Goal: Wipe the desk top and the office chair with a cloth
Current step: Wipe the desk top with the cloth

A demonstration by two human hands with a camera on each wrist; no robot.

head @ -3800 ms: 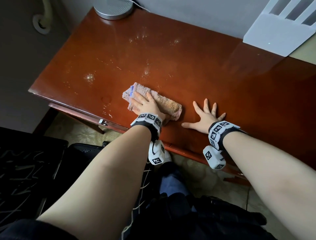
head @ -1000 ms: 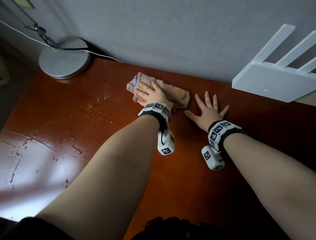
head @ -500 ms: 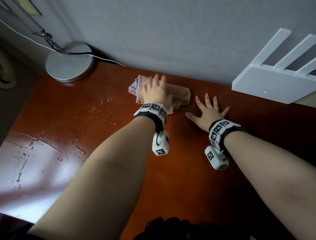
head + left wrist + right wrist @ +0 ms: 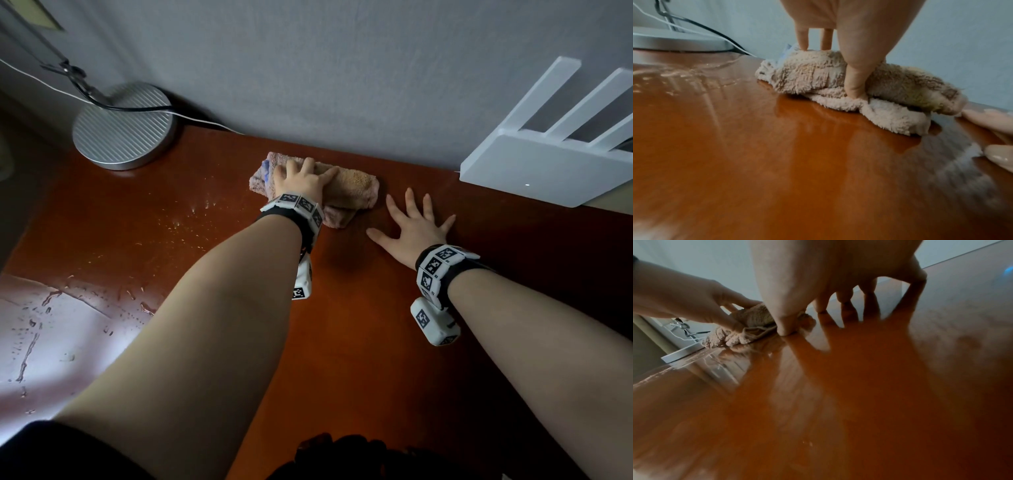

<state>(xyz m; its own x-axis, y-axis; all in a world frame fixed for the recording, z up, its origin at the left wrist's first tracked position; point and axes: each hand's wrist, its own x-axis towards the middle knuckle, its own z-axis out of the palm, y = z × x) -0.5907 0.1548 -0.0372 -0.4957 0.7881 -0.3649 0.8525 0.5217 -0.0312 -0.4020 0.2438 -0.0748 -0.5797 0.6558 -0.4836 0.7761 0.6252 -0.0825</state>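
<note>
A folded tan terry cloth lies on the glossy red-brown desk top, close against the grey wall. My left hand arches over its left half. In the left wrist view the thumb digs into the cloth's front fold while the fingers reach down behind it. My right hand lies flat on the bare wood just right of the cloth, fingers spread, holding nothing. The right wrist view shows this hand beside the cloth. No chair is in view.
A round ribbed metal lamp base with cables stands at the back left. A white router with antennas sits at the back right. Water droplets and pale specks mark the left part of the desk.
The cloth went from the desk's front edge to the back by the wall. In the last second my left hand turned its fingers toward the wall. The right hand stayed flat.
</note>
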